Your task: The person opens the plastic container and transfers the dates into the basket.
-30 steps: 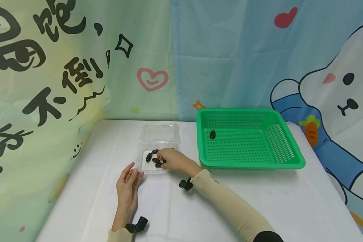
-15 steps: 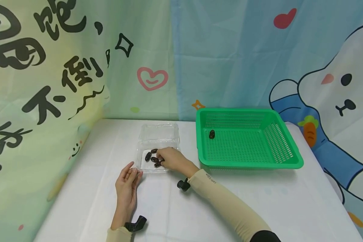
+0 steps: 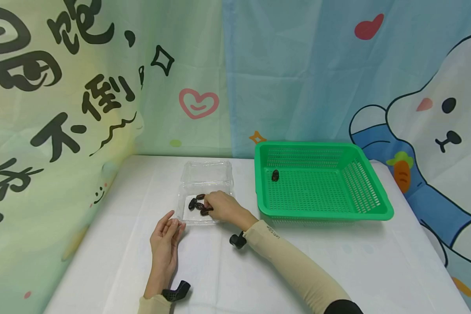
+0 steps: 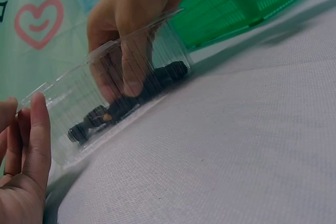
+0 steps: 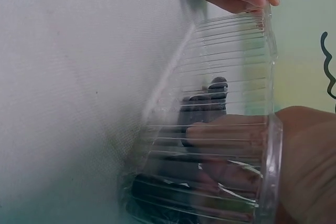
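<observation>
A clear plastic clamshell box (image 3: 186,220) stands on the white table with its lid (image 3: 207,171) open at the back. Several dark brown, oval, wrinkled dates (image 3: 192,204) lie in its base. My left hand (image 3: 165,246) pinches the box's near left corner between thumb and fingertips, as the left wrist view also shows. My right hand (image 3: 227,209) reaches over the right wall into the box. Its thumb (image 4: 132,80) and fingers are curled down onto a date (image 3: 205,212), partly hidden by the hand. One more date (image 3: 275,175) lies in the green basket (image 3: 325,214).
The green perforated basket stands right of the box, beyond my right forearm. A printed cloth backdrop (image 3: 298,78) rises behind the white tablecloth (image 3: 220,274). Black wrist cameras (image 3: 176,291) sit on both wrists.
The dates near my right fingertips have shifted slightly inside the box. Both hands stay almost in place, and the left keeps hold of the corner.
</observation>
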`<state>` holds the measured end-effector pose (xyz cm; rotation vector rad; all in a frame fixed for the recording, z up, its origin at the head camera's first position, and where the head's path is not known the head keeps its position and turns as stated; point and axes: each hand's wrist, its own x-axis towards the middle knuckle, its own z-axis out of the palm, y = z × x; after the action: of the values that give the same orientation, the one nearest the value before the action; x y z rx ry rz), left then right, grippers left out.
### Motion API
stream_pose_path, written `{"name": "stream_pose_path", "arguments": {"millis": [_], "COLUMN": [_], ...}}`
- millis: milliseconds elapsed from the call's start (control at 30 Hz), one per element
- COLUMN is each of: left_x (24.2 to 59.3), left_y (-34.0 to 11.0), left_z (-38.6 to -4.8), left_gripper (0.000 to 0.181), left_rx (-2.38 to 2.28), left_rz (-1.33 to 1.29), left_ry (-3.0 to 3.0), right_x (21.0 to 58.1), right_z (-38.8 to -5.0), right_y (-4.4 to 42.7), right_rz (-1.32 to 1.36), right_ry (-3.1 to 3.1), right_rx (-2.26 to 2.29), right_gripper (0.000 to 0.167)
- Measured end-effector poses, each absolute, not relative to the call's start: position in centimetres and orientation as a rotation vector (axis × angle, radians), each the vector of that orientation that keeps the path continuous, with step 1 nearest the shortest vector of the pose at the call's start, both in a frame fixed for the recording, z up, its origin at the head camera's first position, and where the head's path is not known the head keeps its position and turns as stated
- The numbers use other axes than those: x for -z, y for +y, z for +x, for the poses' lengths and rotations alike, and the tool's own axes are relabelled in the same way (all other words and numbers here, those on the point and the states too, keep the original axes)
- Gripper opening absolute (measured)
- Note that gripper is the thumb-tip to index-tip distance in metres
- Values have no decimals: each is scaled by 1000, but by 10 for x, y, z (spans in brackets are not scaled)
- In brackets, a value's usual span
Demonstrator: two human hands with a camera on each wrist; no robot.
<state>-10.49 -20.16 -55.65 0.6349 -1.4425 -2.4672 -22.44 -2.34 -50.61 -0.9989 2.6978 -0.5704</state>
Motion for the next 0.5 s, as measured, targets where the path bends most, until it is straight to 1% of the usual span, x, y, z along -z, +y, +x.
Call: {"name": "stream_pose_path", "arguments": {"millis": [300, 500], "left_x": [558, 558], "left_y": [-201, -202], "left_z": [-105, -105], "left_gripper": [47, 49], "left_rx": [2474, 2473], "left_rz": [616, 634], "left_ry": [-1428, -1433], "right_x": [506, 506], "right_z": [-226, -227], "right_y": [-21, -20], "right_rz": [-1032, -1066], "right_ry": [2674, 2658], "right_rx": [570, 601], "right_gripper": [8, 10]}}
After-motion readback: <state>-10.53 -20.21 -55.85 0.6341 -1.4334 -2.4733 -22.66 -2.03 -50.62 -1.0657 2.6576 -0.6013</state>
